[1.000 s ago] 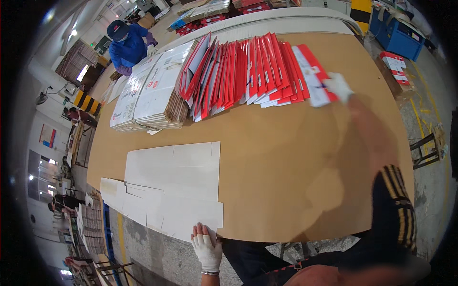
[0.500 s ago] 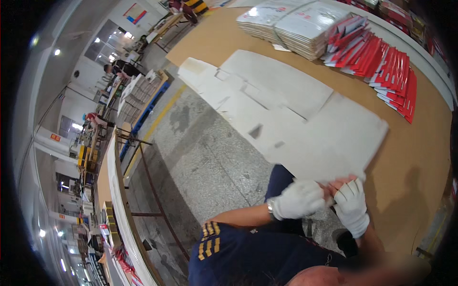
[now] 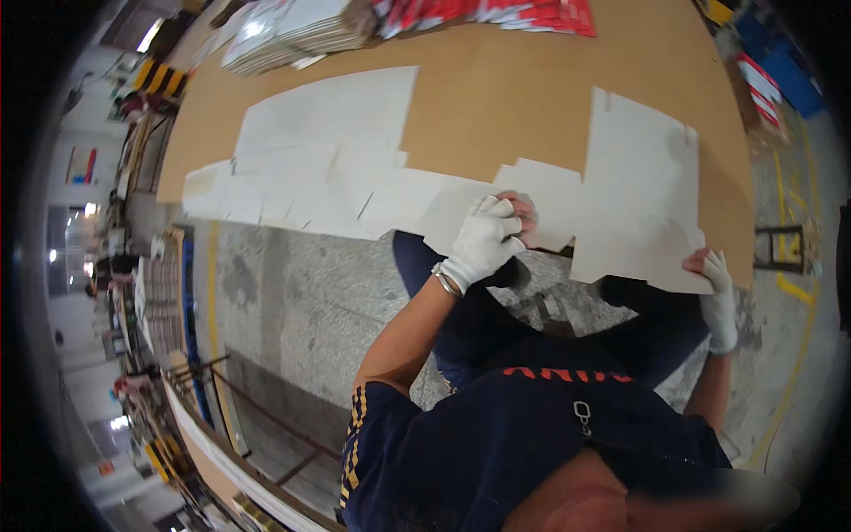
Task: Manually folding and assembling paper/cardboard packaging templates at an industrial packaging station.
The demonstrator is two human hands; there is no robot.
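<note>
White die-cut cardboard box blanks lie flat along the near edge of the table, their slots and flaps showing. I cannot tell how many overlap. My left hand, in a white glove with bare fingertips, has its fingers curled on the cardboard near the middle. At the far right, my right hand, gloved the same way, grips the near right corner of a wide white panel. The bare thumb lies on top of that panel; the other fingers are mostly hidden.
The brown tabletop extends behind the cardboard. At its far side sit a strapped stack of flat white cartons and a row of red-and-white folded pieces. Grey floor lies left of me, with a loaded pallet beyond.
My hands were close together at the cardboard's near right end; now they are wide apart, the right one at the far right corner. A wide panel now shows between them. My view has turned right.
</note>
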